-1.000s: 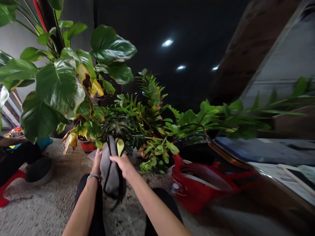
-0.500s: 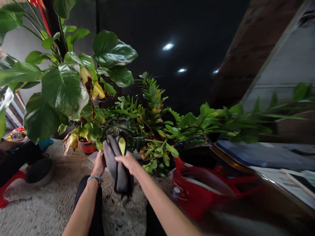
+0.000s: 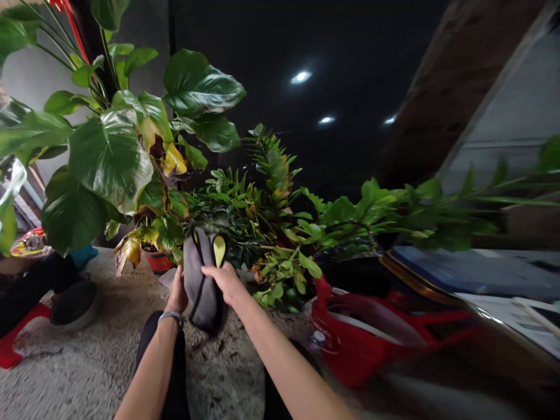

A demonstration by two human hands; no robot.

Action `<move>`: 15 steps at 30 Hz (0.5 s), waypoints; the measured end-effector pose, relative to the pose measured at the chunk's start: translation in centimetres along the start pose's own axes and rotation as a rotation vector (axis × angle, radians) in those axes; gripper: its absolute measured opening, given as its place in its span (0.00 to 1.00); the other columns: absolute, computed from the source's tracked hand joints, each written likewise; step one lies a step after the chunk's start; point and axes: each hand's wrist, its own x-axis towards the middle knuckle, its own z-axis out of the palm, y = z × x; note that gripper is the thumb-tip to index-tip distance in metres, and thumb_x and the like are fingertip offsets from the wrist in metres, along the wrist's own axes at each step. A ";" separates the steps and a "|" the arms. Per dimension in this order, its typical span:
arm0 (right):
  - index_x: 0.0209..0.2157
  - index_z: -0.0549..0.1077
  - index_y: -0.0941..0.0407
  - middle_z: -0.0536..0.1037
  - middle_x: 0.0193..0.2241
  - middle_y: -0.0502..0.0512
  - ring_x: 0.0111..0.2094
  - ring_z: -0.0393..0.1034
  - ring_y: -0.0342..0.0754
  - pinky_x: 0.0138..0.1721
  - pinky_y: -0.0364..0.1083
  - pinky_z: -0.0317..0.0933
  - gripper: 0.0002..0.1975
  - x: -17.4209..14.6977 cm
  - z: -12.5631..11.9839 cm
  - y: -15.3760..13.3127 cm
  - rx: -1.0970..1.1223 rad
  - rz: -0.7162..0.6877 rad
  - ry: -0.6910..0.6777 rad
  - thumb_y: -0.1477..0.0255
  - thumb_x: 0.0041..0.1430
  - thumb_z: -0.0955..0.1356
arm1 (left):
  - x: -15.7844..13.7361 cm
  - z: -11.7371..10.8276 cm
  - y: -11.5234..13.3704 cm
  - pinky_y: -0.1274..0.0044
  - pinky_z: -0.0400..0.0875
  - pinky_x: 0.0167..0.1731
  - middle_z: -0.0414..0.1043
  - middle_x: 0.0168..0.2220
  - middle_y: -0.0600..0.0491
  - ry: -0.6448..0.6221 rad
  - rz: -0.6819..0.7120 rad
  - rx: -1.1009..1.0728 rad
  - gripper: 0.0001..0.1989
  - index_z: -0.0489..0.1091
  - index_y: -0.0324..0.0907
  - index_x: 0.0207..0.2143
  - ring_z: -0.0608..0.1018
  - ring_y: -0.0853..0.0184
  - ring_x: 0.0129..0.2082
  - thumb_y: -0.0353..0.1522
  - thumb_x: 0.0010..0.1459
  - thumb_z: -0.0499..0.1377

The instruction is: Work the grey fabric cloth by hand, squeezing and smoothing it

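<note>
A pair of grey cloth shoes (image 3: 202,286) with dark trim is held up before my knees, the two pressed side by side. A yellow-green insole (image 3: 219,249) shows in the opening of the right one. My left hand (image 3: 177,293) grips the left side of the pair, a bracelet on its wrist. From the right, my right hand (image 3: 224,280) clasps the other shoe, its thumb lying across the grey upper. The fingers behind the shoes are hidden.
Leafy potted plants (image 3: 111,151) stand ahead, one in a red pot (image 3: 158,261). A red bag (image 3: 367,344) sits to the right, beside a blue-topped surface (image 3: 476,271). At left are a dark basin (image 3: 74,303), a red stool (image 3: 26,335) and another person's leg (image 3: 32,286).
The shoes have turned in my hands, their lower ends shifting left and up. Both hands keep their hold, and the view has shifted slightly.
</note>
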 end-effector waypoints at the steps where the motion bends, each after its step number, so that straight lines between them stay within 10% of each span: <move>1: 0.22 0.78 0.56 0.80 0.19 0.52 0.25 0.73 0.54 0.31 0.49 0.67 0.06 -1.4 -0.9 1.4 -0.010 0.046 -0.011 0.72 0.34 0.73 | 0.1 -0.1 0.0 0.62 0.72 0.53 0.81 0.42 0.42 -0.005 -0.012 -0.006 0.26 0.75 0.37 0.52 0.80 0.52 0.49 0.48 0.66 0.53; 5: 0.25 0.79 0.54 0.82 0.22 0.55 0.26 0.75 0.56 0.31 0.52 0.70 0.11 -4.7 -4.3 2.3 0.042 0.101 0.001 0.68 0.33 0.76 | 0.7 -0.7 -0.1 0.66 0.75 0.47 0.79 0.44 0.40 -0.016 -0.044 -0.042 0.27 0.72 0.37 0.54 0.81 0.55 0.44 0.49 0.65 0.54; 10: 0.33 0.78 0.54 0.84 0.33 0.54 0.38 0.78 0.57 0.43 0.53 0.72 0.22 1.1 -5.0 -2.9 0.354 -0.205 0.195 0.69 0.30 0.78 | 0.7 -1.0 -0.5 0.70 0.75 0.36 0.77 0.45 0.40 -0.011 -0.007 0.011 0.27 0.73 0.35 0.53 0.79 0.60 0.37 0.48 0.66 0.54; 15: 0.28 0.75 0.51 0.82 0.26 0.52 0.38 0.79 0.59 0.42 0.57 0.74 0.17 2.2 -5.8 1.7 0.391 0.080 0.404 0.68 0.30 0.76 | 0.2 -0.8 -0.3 0.71 0.75 0.35 0.76 0.47 0.41 -0.032 0.041 0.032 0.26 0.72 0.35 0.53 0.78 0.62 0.35 0.46 0.68 0.51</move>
